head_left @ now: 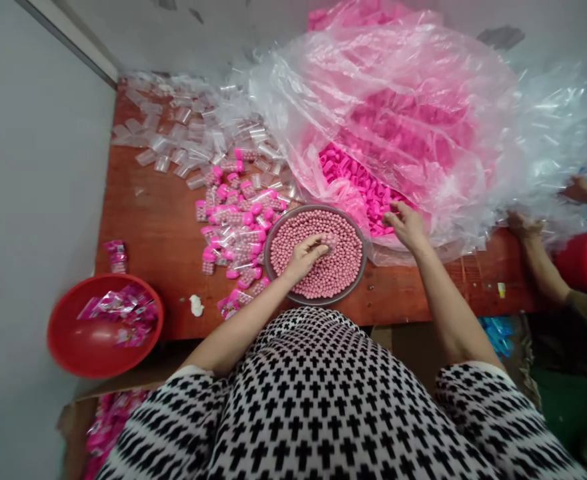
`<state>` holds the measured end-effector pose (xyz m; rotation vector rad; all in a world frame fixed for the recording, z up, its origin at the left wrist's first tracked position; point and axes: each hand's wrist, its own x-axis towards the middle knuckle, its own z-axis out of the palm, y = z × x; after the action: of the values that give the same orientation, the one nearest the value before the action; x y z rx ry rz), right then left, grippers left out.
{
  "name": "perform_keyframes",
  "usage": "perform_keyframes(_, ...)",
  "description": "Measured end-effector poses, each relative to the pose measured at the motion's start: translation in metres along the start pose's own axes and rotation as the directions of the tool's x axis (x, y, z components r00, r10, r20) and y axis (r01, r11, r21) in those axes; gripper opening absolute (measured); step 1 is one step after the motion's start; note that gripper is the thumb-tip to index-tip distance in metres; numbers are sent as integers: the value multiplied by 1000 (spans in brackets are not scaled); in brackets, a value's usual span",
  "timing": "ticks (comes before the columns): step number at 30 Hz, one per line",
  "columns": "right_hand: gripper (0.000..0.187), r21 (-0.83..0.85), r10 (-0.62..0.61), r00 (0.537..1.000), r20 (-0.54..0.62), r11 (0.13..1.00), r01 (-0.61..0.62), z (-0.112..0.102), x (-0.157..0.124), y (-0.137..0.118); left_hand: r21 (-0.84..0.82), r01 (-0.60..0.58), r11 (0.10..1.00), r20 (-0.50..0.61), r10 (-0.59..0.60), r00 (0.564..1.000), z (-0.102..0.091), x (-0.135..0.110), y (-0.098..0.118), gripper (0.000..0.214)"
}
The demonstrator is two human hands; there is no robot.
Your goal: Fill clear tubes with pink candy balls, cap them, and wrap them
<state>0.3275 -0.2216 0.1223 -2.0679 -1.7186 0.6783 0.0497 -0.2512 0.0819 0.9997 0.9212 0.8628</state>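
Head view shows a reddish wooden bench and the two hands of one person at its front edge. The left hand is grasping a small clear container between thumb and fingers, and this container is above the pink beads, which fill a grey bowl near the middle of the front edge. The right hand has its fingers bent, with the tips close to the bright pink caps; whether it grasps one of them, I cannot tell. These caps lie in a big transparent bag, which spreads toward the back edge of the bench. Just left of the bowl is a pile of capped containers with beads inside. Farther, toward the back left corner, many clear tubes are scattered. At the front left corner is a red basin with shiny pink packets. Near the right part, another person's hand is at the bench.
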Motion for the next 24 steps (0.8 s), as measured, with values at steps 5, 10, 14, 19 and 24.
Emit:
perform_keyframes(5,32,258,-384,919,-89,882,394,13,-55,-54,228,-164,960,114,141,983,4,-10,13,31)
perform_keyframes(10,31,147,-596,803,-28,792,593,20,-81,-89,304,-252,919,177,205,962,5,-19,16,33)
perform_keyframes(14,32,-43,-602,798,24,797,603,27,-91,-92,330,-294,897,183,245,952,5,-27,19,32)
perform_keyframes(19,31,-108,-611,791,40,784,611,30,-99,-88,336,-325,884,171,282,944,5,-34,24,32)
perform_keyframes(24,31,-212,-624,778,74,753,623,28,-107,-91,392,-415,821,254,336,907,6,-35,31,25)
